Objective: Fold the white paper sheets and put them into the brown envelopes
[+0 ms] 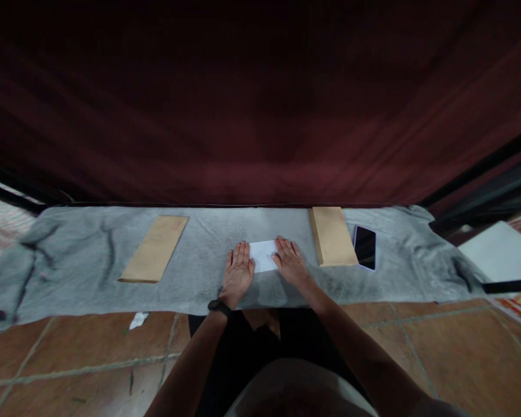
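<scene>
A small white sheet of paper (pixel 263 255) lies on the grey cloth (pixel 200 278) in front of me. My left hand (pixel 238 272) lies flat with fingers stretched out, pressing the paper's left edge; a black watch sits on that wrist. My right hand (pixel 290 262) lies flat too, fingers together over the paper's right edge. A single brown envelope (pixel 155 248) rests to the left. A stack of brown envelopes (pixel 331 236) rests to the right of my right hand.
A dark phone (pixel 365 247) lies right of the envelope stack. A dark red curtain (pixel 260 116) hangs behind the cloth. Brown floor tiles (pixel 69 359) with a white scrap (pixel 138 319) lie below. A white board (pixel 501 252) sits at far right.
</scene>
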Available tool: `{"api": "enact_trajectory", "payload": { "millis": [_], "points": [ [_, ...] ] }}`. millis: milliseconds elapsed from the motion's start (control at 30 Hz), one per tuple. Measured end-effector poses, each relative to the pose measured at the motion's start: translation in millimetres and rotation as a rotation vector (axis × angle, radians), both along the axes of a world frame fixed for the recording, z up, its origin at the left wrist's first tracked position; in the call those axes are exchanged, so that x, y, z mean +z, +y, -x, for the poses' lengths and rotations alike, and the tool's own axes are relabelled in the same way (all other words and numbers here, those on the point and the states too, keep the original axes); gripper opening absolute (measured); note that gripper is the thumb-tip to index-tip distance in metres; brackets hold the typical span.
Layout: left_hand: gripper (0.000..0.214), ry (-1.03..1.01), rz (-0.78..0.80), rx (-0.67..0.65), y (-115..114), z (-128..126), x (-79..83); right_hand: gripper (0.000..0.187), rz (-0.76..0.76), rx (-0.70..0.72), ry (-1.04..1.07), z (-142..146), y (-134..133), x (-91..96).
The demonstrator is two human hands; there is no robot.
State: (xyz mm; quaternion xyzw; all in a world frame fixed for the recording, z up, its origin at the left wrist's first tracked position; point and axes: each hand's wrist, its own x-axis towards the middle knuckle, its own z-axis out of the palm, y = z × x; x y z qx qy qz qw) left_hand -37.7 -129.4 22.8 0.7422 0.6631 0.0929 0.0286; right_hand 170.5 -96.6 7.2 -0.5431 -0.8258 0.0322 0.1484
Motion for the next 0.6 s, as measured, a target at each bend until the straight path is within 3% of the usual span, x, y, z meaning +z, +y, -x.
{"api": "enact_trajectory", "payload": {
  "millis": [167, 267, 367, 467, 533, 600],
  "points": [
    [0.06, -0.008, 0.009, 0.043, -5, 9, -1.6, 0.054, 0.014, -0.037, -0.024, -15, -4, -0.7],
    [0.06, -0.015, -0.018, 0.13, -9, 30, 2.3, 0.053, 0.031, -0.061, -0.028, -20, -5, -1.2],
    [0.063, -0.02, -0.137, 0.376, -14, 80, 13.7, 0.054, 0.038, -0.087, -0.004, -22, -5, 1.1],
    [0.068, -0.002, -0.22, 0.592, -18, 150, 30.3, 0.055, 0.029, -0.086, 0.035, -19, -6, 7.0],
    [0.067, 0.009, -0.159, 0.707, -21, 194, 41.1, 0.055, 0.035, -0.012, 0.047, -12, -12, 11.5],
    [0.069, -0.007, 0.025, 0.761, -22, 227, 49.8, 0.056, 0.062, 0.099, 0.031, -1, -22, 15.2]
  ]
}}
